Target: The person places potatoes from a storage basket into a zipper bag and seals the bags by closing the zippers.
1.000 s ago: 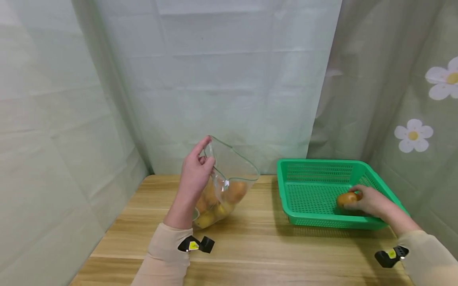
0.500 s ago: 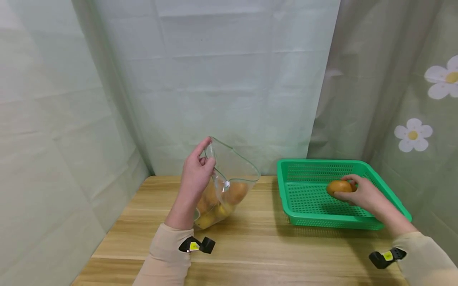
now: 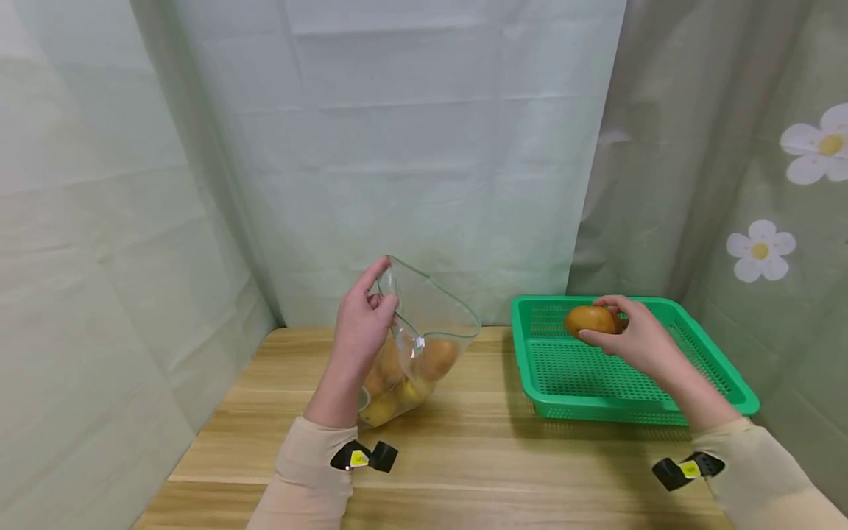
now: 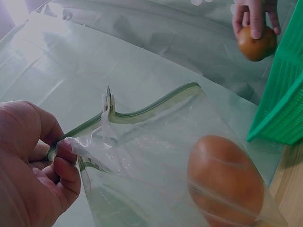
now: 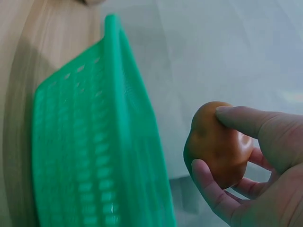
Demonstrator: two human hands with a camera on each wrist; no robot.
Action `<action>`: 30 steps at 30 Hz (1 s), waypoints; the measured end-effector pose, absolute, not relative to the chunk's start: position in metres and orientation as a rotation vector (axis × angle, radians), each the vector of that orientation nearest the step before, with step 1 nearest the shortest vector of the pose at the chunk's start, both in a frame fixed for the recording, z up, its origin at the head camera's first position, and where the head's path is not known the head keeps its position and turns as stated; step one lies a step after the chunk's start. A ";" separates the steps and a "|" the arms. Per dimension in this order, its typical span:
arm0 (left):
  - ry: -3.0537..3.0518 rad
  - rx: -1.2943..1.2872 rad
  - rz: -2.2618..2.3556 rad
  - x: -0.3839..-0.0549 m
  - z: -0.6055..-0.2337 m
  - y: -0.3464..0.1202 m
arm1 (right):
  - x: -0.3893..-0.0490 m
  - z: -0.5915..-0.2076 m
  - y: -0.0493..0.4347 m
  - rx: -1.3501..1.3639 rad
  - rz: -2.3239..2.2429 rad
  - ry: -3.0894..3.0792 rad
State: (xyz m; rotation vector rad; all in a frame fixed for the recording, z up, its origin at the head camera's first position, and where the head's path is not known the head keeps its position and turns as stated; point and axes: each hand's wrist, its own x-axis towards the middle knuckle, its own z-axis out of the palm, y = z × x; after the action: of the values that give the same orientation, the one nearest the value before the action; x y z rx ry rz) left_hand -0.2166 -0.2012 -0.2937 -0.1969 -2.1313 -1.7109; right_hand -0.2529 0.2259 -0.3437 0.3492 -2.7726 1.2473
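Observation:
My left hand (image 3: 361, 320) pinches the rim of a clear zip bag (image 3: 433, 298) with a green edge and a small white slider. The bag's mouth gapes toward the right. Inside its lower part lie several orange fruits (image 3: 439, 358) and yellow fruits (image 3: 380, 408). Over the back part of a green plastic basket (image 3: 623, 409), my right hand (image 3: 642, 342) grips a smooth, lumpy orange-brown fruit (image 3: 589, 321) between thumb and fingers. In the right wrist view this fruit (image 5: 215, 146) is clear of the basket wall (image 5: 90, 142).
Both bag and basket stand on a wooden table (image 3: 457, 464), with a strip of tabletop between them. Pale curtains (image 3: 424, 147) hang close behind the table and along its sides. The basket has a raised perforated wall all round.
Lifted from the basket's floor, the orange-brown fruit has moved up and left in my right hand. My left hand and the bag have stayed nearly still.

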 end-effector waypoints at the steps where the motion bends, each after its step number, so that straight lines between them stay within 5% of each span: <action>1: -2.132 -0.199 -1.711 -0.217 -0.294 -0.200 | -0.252 -0.341 0.222 0.357 1.258 -2.762; 30: -2.157 -0.195 -1.726 -0.223 -0.298 -0.194 | -0.248 -0.292 0.070 0.700 1.449 -2.555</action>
State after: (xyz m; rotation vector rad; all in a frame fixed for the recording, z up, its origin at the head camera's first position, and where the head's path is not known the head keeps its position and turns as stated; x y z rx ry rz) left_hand -0.2230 -0.1942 -0.2984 -0.1947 -2.1574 -1.7263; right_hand -0.2481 0.0700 -0.2920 0.7004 -2.5547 1.4490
